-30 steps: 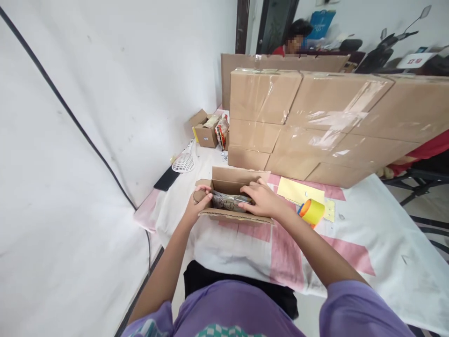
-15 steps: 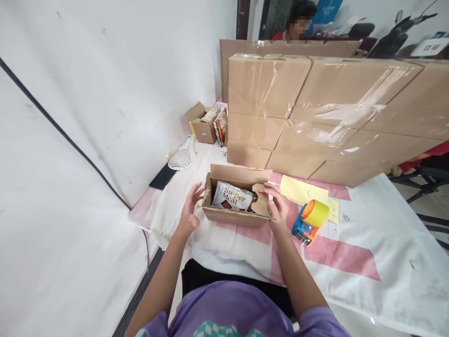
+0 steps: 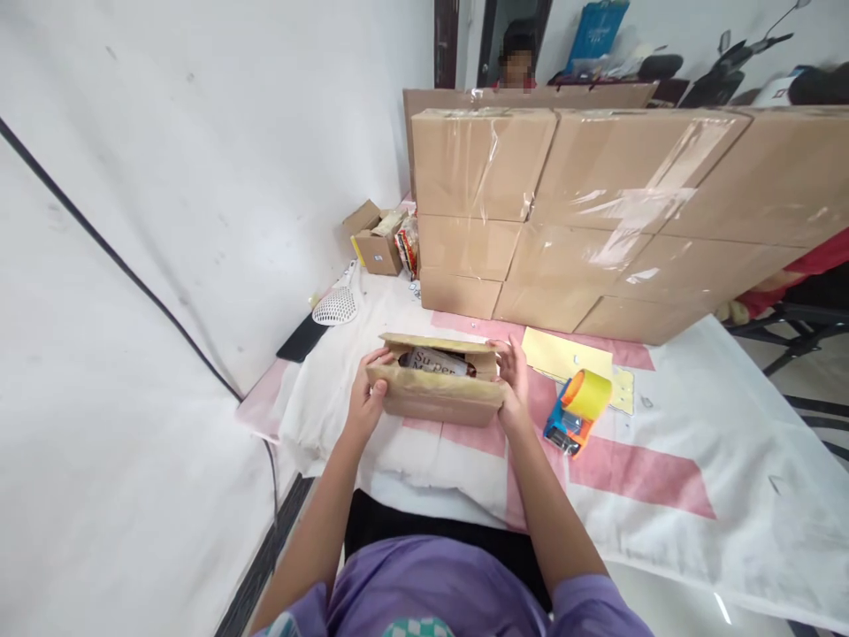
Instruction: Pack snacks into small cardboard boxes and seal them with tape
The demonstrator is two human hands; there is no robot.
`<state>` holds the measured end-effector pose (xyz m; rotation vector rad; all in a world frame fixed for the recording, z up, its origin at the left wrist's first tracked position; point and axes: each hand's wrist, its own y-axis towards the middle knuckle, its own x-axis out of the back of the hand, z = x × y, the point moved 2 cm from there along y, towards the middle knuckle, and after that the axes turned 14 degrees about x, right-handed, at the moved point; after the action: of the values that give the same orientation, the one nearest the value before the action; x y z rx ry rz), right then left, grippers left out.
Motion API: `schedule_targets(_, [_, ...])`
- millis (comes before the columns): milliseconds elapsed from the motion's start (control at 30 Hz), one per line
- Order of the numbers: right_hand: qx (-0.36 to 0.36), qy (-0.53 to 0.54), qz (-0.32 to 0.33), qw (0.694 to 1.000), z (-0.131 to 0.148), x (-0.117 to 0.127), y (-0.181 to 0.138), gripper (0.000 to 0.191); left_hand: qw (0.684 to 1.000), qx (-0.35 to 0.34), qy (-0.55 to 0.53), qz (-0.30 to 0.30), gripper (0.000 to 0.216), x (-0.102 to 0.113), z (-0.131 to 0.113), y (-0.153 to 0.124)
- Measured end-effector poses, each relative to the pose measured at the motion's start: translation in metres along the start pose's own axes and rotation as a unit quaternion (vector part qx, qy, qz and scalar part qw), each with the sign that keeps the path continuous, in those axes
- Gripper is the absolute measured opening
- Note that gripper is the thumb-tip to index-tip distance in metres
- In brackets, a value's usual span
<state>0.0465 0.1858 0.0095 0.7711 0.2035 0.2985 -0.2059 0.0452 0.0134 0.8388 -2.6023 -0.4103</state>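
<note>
A small cardboard box (image 3: 441,410) stands on the cloth-covered table in front of me, its long front and back flaps tilted inward with a gap between them. Through the gap shows part of a white packet (image 3: 434,361) lettered "Super"; the rest of it is hidden by the flaps. My left hand (image 3: 367,398) grips the box's left end, thumb on the front flap. At the right end, my right hand (image 3: 512,380) holds the box with its fingers around the corner and flap edge.
An orange and blue tape dispenser (image 3: 577,411) with yellow tape lies right of the box, near yellow paper (image 3: 567,354). Taped cartons (image 3: 597,195) form a wall behind. A white perforated scoop-like thing (image 3: 336,305), black flat object (image 3: 302,334) and open carton (image 3: 379,252) sit left. A person is beyond.
The box's long flaps have swung inward, covering much of the packet. My left hand has moved from beside the box onto its left end. My right hand stays at the right end.
</note>
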Motion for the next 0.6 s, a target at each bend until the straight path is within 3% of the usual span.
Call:
schedule_targets(100, [0.038, -0.040, 0.022, 0.998, 0.007, 0.001, 0.002, 0.038, 0.996, 0.072, -0.002, -0.048, 0.057, -0.005, 0.002, -0.004])
schedule_targets(167, [0.050, -0.061, 0.031, 0.996, 0.011, 0.002, 0.003, 0.033, 0.993, 0.085, 0.005, -0.077, 0.063, -0.006, 0.001, -0.005])
schedule_targets(300, [0.048, -0.077, 0.027, 0.995, 0.014, 0.002, 0.004, 0.031, 0.995, 0.024, 0.047, -0.082, 0.040, -0.004, -0.008, -0.001])
schedule_targets(433, [0.048, -0.079, 0.038, 0.995, 0.014, 0.002, 0.003, 0.042, 0.989, -0.033, 0.114, -0.084, 0.025, 0.000, -0.025, 0.002])
schedule_targets(600, [0.042, -0.077, 0.086, 0.992, 0.017, 0.004, 0.001, 0.048, 0.965, -0.131, 0.226, -0.027, 0.037, -0.009, -0.055, -0.001])
